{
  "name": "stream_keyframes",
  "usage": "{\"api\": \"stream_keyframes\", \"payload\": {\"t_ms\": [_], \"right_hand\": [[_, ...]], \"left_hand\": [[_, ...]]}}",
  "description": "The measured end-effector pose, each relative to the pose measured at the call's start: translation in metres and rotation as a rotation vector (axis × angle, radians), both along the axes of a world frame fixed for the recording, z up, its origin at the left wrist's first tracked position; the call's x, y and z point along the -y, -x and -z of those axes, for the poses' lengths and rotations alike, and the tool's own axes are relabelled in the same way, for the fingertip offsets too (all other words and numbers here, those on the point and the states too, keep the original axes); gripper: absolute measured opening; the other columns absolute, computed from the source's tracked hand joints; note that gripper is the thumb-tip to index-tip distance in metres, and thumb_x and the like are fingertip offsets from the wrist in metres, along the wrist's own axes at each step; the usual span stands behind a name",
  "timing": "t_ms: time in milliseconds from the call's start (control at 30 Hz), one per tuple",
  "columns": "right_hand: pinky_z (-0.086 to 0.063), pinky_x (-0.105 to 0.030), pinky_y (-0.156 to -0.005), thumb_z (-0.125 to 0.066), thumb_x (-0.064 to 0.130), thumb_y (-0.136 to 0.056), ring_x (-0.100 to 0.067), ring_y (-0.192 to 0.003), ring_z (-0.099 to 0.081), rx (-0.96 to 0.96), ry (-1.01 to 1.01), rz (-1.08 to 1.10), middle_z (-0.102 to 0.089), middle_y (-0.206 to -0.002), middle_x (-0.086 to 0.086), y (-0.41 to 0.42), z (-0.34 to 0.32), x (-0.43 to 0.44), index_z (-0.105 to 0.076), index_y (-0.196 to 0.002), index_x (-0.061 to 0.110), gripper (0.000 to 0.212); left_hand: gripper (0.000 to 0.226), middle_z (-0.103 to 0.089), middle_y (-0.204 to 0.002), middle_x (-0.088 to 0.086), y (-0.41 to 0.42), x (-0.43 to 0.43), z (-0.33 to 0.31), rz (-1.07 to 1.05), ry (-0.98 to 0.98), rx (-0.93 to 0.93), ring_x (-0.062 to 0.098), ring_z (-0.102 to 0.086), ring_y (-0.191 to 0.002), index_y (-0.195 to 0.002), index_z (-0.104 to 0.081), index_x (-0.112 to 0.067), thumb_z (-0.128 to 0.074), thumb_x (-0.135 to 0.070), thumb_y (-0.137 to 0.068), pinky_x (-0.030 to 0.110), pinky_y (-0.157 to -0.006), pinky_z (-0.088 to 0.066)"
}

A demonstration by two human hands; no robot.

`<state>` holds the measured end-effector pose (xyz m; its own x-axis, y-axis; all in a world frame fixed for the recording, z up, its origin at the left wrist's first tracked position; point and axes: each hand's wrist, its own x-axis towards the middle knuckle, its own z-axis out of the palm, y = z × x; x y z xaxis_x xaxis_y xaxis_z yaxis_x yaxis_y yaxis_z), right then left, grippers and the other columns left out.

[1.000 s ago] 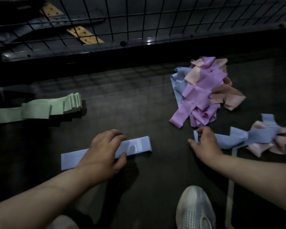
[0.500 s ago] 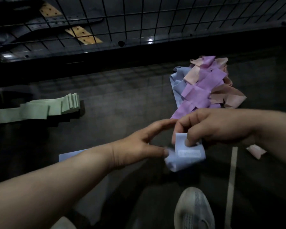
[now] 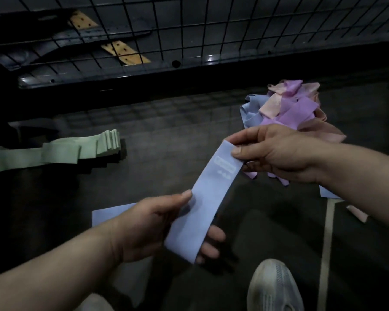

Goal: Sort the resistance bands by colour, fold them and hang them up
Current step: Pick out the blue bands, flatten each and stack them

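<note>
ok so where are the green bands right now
In the head view the green bands lie stacked on the floor at the left, below the wire grid, left of the held blue band.

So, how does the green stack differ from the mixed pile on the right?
The green stack is one colour; the mixed pile holds purple, pink and blue bands. The green stack lies flat in overlapping layers; the mixed pile is crumpled and tangled. Both rest on the dark floor.

Bare forearms [image 3: 54, 263], one pale knit shoe [image 3: 275, 288] (ribbed upper).
</note>
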<state>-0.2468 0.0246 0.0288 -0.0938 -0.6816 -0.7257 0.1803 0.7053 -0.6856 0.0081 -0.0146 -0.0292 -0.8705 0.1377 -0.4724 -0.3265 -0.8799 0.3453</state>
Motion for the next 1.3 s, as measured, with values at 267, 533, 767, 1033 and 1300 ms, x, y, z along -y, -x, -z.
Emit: {"api": "stream_keyframes", "payload": {"t_ms": [267,533,767,1033,1300], "right_hand": [[-0.059,-0.026,-0.078,-0.064,0.0,-0.09,-0.01,-0.078,-0.07,-0.167,0.06,0.056,-0.074,-0.088,-0.004,-0.017,0.02,0.01,-0.07,-0.1,0.011,0.016],[-0.057,-0.021,-0.065,-0.064,0.0,-0.091,-0.013,-0.078,-0.064,-0.209,-0.027,0.107,-0.067,-0.092,-0.005,-0.046,0.067,0.006,-0.066,-0.098,0.009,0.011],[-0.051,-0.03,-0.06,-0.072,0.002,-0.085,-0.013,-0.058,-0.057,-0.426,-0.12,-0.046,-0.063,-0.07,-0.003,-0.075,0.12,-0.018,-0.062,-0.084,0.016,0.017],[-0.053,-0.029,-0.074,-0.073,0.009,-0.084,-0.013,-0.072,-0.061,-0.614,-0.088,-0.261,-0.066,-0.081,0.0,-0.072,0.138,-0.028,-0.064,-0.093,0.017,0.015],[-0.051,-0.03,-0.085,-0.073,0.022,-0.082,-0.014,-0.083,-0.06,-0.743,-0.044,-0.503,-0.061,-0.098,0.001,-0.063,0.148,-0.032,-0.055,-0.107,0.032,0.033]], "left_hand": [[0.032,-0.064,-0.109,0.038,-0.05,0.025,0.005,0.089,0.261,0.269,0.039,-0.07,-0.085,-0.11,-0.068,0.006,-0.063,-0.016,-0.087,0.045,-0.08,-0.057],[0.044,-0.067,-0.079,0.032,-0.118,0.057,0.019,-0.011,0.639,0.66,0.029,-0.065,-0.053,-0.084,-0.072,0.001,-0.093,-0.03,-0.06,0.028,-0.046,-0.053],[0.02,-0.063,-0.068,0.026,-0.146,0.064,0.05,-0.241,0.77,0.91,0.019,-0.059,-0.043,-0.098,-0.063,0.006,-0.066,-0.013,-0.091,0.022,-0.036,-0.045],[0.014,-0.063,-0.064,0.019,-0.14,0.045,0.074,-0.243,0.829,0.995,0.023,-0.062,-0.043,-0.097,-0.058,0.004,-0.059,-0.009,-0.097,0.026,-0.036,-0.047],[0.017,-0.065,-0.07,0.019,-0.143,0.047,0.08,-0.13,1.034,1.084,0.026,-0.063,-0.044,-0.09,-0.055,-0.006,-0.07,-0.015,-0.09,0.031,-0.04,-0.049]]}}
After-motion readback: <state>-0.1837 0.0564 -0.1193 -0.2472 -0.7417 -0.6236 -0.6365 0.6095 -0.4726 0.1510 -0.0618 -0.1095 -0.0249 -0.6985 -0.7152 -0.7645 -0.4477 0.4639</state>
